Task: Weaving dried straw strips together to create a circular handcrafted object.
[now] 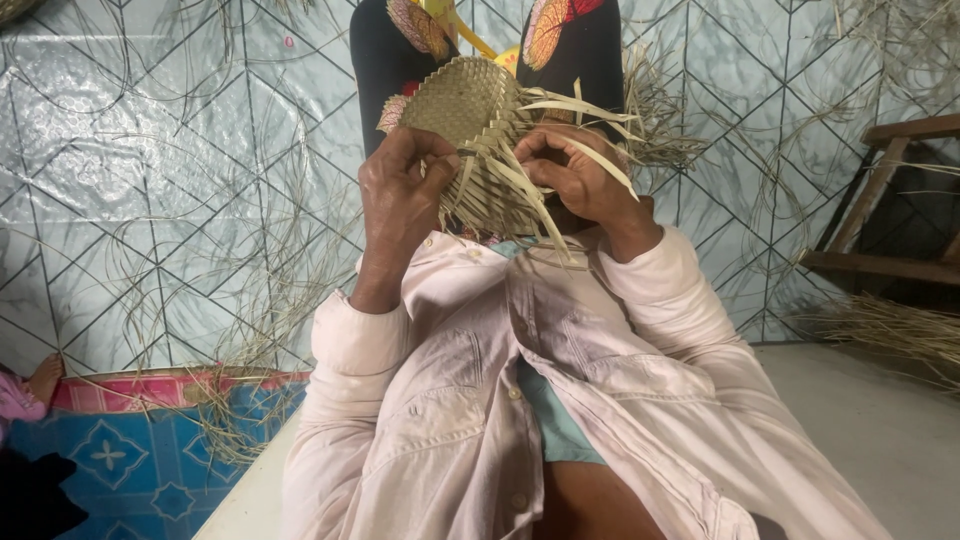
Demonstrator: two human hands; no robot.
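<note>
A half-woven basket of pale straw strips [462,100] rests over my knees, its woven bottom facing away and loose strip ends hanging toward me. My left hand [400,190] pinches the strips at the basket's lower left edge. My right hand [575,170] grips a loose pale strip [605,160] at the basket's right side, fingers curled around it. The two hands are close together with loose strip ends fanning out between and below them.
My legs in dark patterned cloth [570,45] stretch out ahead. Dry straw scraps [250,280] litter the patterned floor sheet. A wooden stool frame [880,200] stands at right beside a straw pile [890,330]. A blue and pink mat [150,440] lies at lower left.
</note>
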